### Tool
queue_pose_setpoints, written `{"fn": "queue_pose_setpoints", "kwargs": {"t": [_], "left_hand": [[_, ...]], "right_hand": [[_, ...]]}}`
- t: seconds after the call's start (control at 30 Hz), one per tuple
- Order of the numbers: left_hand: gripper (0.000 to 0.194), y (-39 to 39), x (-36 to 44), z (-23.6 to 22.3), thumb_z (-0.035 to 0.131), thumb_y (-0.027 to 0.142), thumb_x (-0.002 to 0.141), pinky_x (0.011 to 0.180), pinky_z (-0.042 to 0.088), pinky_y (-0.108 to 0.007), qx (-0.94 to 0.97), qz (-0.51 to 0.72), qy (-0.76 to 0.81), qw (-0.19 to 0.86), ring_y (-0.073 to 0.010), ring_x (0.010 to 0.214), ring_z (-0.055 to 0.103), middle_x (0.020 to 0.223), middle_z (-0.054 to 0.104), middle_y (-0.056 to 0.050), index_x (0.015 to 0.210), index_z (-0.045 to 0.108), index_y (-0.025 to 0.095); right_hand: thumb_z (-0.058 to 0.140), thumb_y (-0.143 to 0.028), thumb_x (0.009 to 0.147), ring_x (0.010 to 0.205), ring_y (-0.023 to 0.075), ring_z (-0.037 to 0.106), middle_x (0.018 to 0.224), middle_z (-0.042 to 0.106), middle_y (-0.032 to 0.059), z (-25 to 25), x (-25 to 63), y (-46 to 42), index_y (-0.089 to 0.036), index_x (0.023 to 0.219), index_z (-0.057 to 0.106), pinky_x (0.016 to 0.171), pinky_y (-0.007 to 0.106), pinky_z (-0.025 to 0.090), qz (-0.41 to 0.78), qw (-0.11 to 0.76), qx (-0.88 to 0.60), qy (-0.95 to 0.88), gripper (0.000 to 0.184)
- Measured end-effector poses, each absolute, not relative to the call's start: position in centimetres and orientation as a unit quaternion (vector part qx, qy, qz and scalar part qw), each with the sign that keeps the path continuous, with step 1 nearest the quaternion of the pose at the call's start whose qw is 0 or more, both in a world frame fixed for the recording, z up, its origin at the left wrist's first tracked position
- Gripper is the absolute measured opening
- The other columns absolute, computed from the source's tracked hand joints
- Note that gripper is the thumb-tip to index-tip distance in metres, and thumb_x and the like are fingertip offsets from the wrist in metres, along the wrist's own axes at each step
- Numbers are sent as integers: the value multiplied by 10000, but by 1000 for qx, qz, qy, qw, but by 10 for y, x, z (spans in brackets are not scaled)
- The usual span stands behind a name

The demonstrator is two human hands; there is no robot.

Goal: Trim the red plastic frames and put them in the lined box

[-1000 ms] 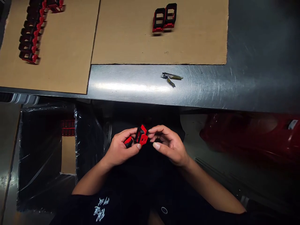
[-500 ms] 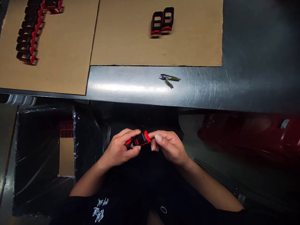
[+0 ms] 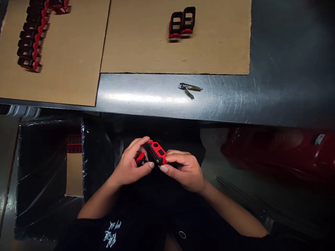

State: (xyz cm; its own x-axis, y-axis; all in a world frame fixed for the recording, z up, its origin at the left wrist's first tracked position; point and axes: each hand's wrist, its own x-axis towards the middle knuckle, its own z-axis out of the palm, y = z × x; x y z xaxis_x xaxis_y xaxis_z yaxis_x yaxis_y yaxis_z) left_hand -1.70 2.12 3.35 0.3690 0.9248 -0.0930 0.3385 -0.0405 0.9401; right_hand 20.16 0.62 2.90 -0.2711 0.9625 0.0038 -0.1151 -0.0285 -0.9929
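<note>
Both my hands hold a red-and-black plastic part (image 3: 157, 152) low over my dark shirt, below the table edge. My left hand (image 3: 131, 162) grips its left side, and a small red piece (image 3: 140, 158) shows between those fingers. My right hand (image 3: 186, 170) pinches its lower right end. The part lies tilted, its red face with dark openings turned upward. My fingers hide its lower side.
Rows of similar red-and-black parts (image 3: 30, 38) and a pair (image 3: 181, 23) lie on cardboard sheets (image 3: 167, 52) atop a steel table (image 3: 146, 97). Small metal clippers (image 3: 190, 87) lie there. A plastic-wrapped black bin (image 3: 44, 174) stands left; a large red object (image 3: 261, 153) lies right.
The part has rotated in my hands, turning its red face upward and its right end toward me. My right hand has moved lower, and the small red piece shows at my left fingers.
</note>
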Motion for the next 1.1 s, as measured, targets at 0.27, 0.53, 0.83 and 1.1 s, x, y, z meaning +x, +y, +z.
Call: {"fn": "queue_pose_setpoints", "kwargs": {"t": [0.27,0.53,0.83,1.1], "left_hand": [[887,13,-5,34,828,453,798,965,627,-410,657,315,468,500,-284,1183,689,1421,589,-153,1554,398,280],[907,16,0,37,816,353,787,1049,593,-480,731,317,462,389,-298,1282,638,1430,611,-165,1561,360,224],[873,19,-2,36,822,316,780,969,633,-416,767,348,419,340,-283,1229,686,1390,643,-192,1520,379,181],[839,19,-5,33,819,298,772,971,628,-427,768,353,419,332,-289,1241,681,1368,655,-193,1495,410,179]], "right_hand": [[764,-152,890,757,192,723,833,782,54,15,198,6,-222,965,788,700,330,591,532,474,-370,-597,104],[717,-124,908,774,192,736,848,801,42,9,194,3,-235,961,795,729,339,602,536,460,-366,-606,145],[729,-124,889,776,180,752,854,803,31,5,191,1,-233,935,794,737,308,612,556,454,-366,-592,135],[603,-61,885,840,172,775,951,815,41,17,198,8,-238,929,804,775,290,619,566,422,-405,-581,272]]}}
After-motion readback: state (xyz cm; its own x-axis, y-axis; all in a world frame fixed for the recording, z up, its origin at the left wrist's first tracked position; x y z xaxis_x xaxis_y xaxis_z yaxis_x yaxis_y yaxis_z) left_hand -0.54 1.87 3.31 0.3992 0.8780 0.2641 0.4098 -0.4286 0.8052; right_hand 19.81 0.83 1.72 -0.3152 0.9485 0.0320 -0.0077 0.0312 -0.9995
